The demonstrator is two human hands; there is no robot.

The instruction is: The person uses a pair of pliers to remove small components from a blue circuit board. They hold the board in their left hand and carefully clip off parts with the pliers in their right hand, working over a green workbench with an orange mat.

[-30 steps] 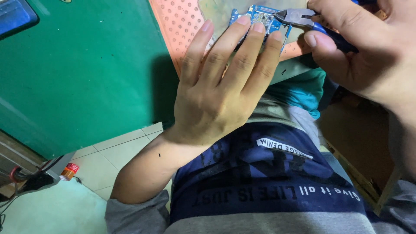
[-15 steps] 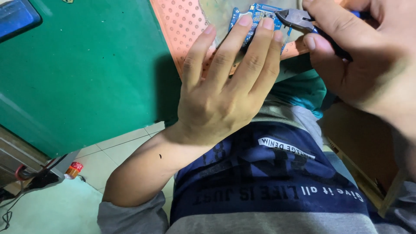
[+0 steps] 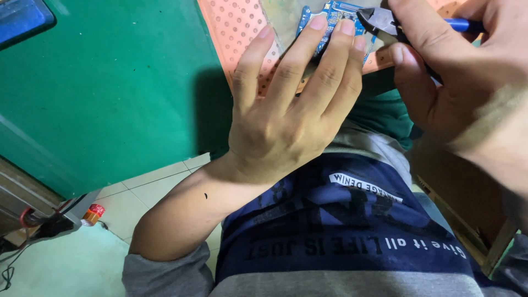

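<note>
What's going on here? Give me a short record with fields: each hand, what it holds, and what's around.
left hand: holds a small blue circuit board, fingers spread over it
right hand: grips cutting pliers with a blue handle
pliers tip: at the board's right edge
surroundings: green surface, orange perforated sheet, tiled floor

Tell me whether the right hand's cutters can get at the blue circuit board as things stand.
Probably yes: the right hand holds the cutters at the circuit board edge; the left hand fingers cover only its lower part.
</note>
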